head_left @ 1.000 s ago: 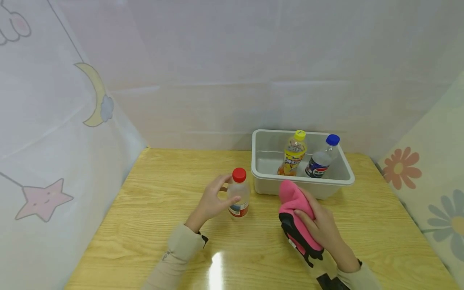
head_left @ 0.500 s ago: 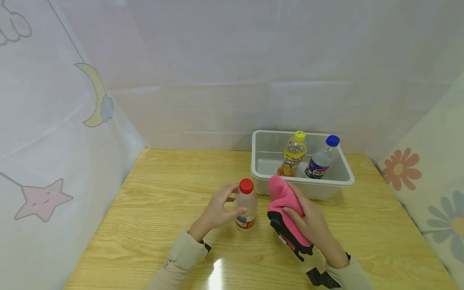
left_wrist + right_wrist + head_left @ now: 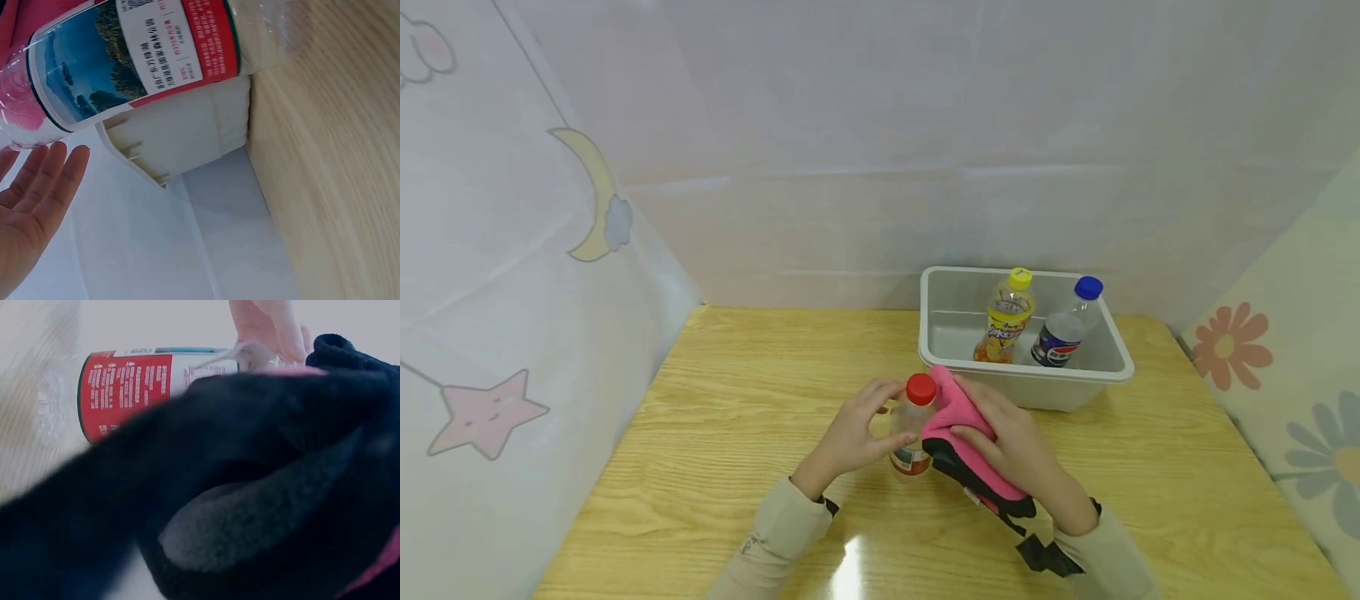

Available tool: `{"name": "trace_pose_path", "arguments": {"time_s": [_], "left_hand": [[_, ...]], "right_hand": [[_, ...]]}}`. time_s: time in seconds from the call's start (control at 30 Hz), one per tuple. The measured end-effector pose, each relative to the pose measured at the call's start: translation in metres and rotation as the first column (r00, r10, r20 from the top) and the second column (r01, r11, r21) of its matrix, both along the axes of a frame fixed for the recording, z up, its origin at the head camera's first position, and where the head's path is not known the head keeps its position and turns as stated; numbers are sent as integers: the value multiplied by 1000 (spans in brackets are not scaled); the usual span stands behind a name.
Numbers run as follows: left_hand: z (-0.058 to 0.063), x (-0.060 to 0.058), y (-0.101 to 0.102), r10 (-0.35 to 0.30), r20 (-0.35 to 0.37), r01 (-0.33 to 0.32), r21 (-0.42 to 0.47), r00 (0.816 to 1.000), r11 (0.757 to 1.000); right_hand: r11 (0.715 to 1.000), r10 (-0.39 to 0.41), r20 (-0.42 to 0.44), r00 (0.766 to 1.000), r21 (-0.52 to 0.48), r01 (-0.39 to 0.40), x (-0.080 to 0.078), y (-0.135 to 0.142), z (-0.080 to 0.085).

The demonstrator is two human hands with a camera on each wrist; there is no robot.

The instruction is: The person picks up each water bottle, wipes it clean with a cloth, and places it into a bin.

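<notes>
A clear plastic bottle (image 3: 912,429) with a red cap stands in front of the grey bin. Its red, white and blue label shows large in the left wrist view. My left hand (image 3: 852,433) holds this bottle from the left, thumb across the front and fingers behind, near the cap. My right hand (image 3: 1017,442) grips a soft pink-and-black fabric article (image 3: 973,450) with a small white tag. Its pink end overlaps the bottle's right side in the head view. In the right wrist view, the article's black part (image 3: 262,469) covers much of the bottle and shows grey fleece in a fold.
Behind the hands, the light grey plastic bin (image 3: 1000,384) stands by the back wall. Inside are a yellow-capped bottle (image 3: 1004,325) and a blue-capped bottle (image 3: 1060,333). Printed cloth walls (image 3: 850,167) enclose the wooden table (image 3: 752,375) at back and sides.
The left hand and the red-capped bottle have shifted right and slightly toward the person. The right hand has brought the pink-and-black article left, up against the bottle in the head view.
</notes>
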State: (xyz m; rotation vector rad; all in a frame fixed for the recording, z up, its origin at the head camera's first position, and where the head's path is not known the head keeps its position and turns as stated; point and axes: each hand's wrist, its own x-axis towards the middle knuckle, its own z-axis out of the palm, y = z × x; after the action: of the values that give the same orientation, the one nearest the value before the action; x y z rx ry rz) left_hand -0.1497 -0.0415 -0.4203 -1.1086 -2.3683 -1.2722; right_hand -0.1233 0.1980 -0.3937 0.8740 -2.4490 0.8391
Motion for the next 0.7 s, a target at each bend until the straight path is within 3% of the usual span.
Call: {"name": "trace_pose_path", "arguments": {"time_s": [0.1,0.33,0.7], "left_hand": [[2,-1,0,-5,-31,5,-2,1000,1000],[1,-1,0,-35,3,34,46,999,998],[2,0,1,3,31,-4,36,1000,999]], "right_hand": [[999,31,13,999,9,-31,-2,-4,0],[997,73,104,992,21,-75,-6,-8,3],[997,52,197,979,50,-63,-8,-6,-9]]}}
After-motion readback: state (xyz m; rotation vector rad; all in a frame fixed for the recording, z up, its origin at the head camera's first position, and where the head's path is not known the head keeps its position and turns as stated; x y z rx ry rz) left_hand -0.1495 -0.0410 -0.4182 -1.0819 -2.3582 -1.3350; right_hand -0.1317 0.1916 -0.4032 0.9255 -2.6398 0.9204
